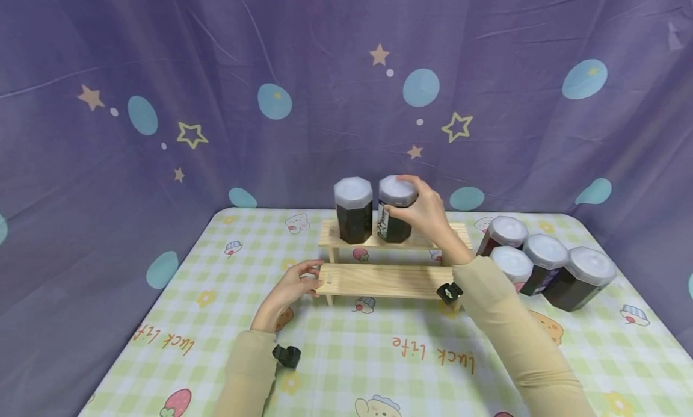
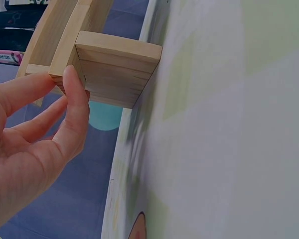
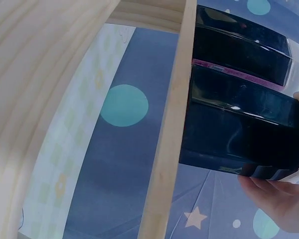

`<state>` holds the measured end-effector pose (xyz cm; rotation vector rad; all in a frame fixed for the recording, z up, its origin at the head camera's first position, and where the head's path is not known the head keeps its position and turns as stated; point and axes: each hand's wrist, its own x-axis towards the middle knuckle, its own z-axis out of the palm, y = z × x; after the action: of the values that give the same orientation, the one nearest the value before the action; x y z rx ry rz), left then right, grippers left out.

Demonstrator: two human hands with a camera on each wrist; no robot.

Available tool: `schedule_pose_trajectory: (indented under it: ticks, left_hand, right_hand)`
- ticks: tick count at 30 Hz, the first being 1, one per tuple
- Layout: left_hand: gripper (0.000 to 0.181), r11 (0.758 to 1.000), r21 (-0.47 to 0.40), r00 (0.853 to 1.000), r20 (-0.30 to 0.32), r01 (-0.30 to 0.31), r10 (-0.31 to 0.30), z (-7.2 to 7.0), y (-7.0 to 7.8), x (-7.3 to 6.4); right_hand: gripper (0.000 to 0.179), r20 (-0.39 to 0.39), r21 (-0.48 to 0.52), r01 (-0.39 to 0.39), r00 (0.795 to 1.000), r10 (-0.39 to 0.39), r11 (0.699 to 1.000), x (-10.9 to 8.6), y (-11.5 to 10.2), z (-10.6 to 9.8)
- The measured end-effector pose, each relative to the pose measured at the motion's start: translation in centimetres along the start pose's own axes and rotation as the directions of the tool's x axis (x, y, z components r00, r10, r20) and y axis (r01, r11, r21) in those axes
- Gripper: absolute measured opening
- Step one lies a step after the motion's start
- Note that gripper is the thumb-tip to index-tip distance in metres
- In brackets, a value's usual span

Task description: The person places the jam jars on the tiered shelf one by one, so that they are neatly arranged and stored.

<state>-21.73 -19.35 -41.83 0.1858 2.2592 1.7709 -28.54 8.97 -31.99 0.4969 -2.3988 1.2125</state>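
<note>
A two-step wooden rack (image 1: 390,280) stands on the table. My right hand (image 1: 425,211) grips a dark, eight-sided jar (image 1: 399,229) with a whitish lid, which is upright on the upper step. Thumb and fingers span that jar near its lid; in the right wrist view the jar's base (image 3: 187,127) meets the board's edge. Left of it, a similar jar (image 1: 354,223) stands on the same step. At the left end of the lower step, my left hand (image 1: 292,284) pinches the board's corner (image 2: 65,67) between thumb and fingertip.
Several more lidded jars (image 1: 545,251) are grouped on the table to the right of the rack, close to my right sleeve. A checked cloth (image 1: 346,357) with printed pictures covers the table. Behind the table hangs a purple curtain (image 1: 335,44) with stars.
</note>
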Motion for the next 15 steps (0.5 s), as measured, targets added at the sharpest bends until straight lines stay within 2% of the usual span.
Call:
schedule_pose_trajectory:
  ticks: [5, 15]
  left_hand:
    - [0.050, 1.000, 0.014, 1.000, 0.006, 0.002, -0.002, 0.15, 1.00, -0.58]
    - [0.051, 1.000, 0.005, 1.000, -0.008, 0.003, -0.003, 0.05, 0.14, -0.10]
  right_hand:
    - [0.062, 0.006, -0.005, -0.001, 1.000, 0.001, 1.000, -0.06, -0.10, 0.25]
    - [0.061, 0.002, -0.010, -0.002, 1.000, 0.002, 1.000, -0.59, 0.06, 0.55]
